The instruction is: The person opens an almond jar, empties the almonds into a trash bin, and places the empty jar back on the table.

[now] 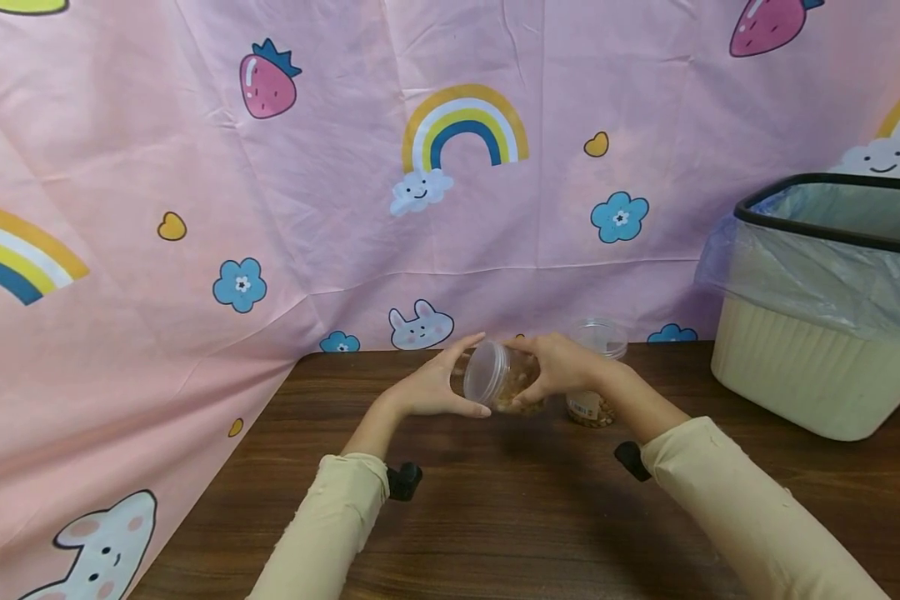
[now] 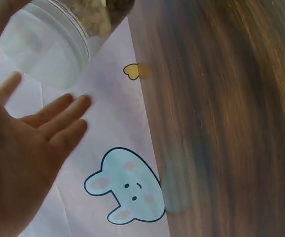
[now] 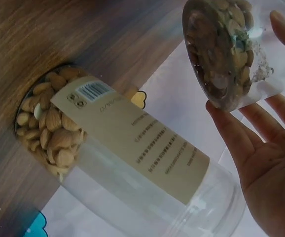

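My right hand grips a small clear jar partly filled with nuts, held tilted on its side above the table. The jar's translucent lid points left, toward my left hand. In the left wrist view the left fingers are spread and extended beside the lid, not curled round it. The right wrist view shows the base of the small jar, with right fingers along its side. Behind the right forearm stands a taller clear jar, labelled and holding almonds at its bottom.
A cream bin lined with a clear plastic bag stands at the right on the dark wooden table. Right behind the table hangs a pink cloth printed with rainbows, strawberries and rabbits.
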### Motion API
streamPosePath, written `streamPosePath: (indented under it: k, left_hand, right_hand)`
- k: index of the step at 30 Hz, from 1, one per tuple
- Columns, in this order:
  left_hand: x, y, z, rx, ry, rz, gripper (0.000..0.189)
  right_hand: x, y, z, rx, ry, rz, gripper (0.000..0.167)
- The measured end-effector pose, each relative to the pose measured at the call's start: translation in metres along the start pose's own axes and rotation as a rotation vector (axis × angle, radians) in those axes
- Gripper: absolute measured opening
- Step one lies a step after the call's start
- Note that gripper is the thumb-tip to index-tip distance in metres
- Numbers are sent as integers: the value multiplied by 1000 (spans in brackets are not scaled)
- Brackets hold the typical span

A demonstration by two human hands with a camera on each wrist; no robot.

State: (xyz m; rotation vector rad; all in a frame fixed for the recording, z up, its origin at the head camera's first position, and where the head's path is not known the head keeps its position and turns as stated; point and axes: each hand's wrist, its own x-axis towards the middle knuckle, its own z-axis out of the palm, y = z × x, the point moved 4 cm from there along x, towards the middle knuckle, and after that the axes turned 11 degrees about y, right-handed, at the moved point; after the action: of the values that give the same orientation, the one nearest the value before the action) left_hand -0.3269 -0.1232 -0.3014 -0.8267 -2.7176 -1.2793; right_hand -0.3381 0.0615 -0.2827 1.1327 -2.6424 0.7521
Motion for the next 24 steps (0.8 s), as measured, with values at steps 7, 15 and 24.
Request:
streamPosePath:
  k: [7, 15, 24]
  left_hand:
    - [0, 13, -5, 10, -11, 150, 97]
    - [-3, 24, -10, -14, -40, 59, 85]
    - [2, 2, -6, 65, -26, -117, 80]
  right_hand:
    - [0, -3, -3, 24, -60, 17, 83]
    - [1, -6, -5, 22, -90, 19, 83]
    - [3, -5, -5, 23, -108, 49, 83]
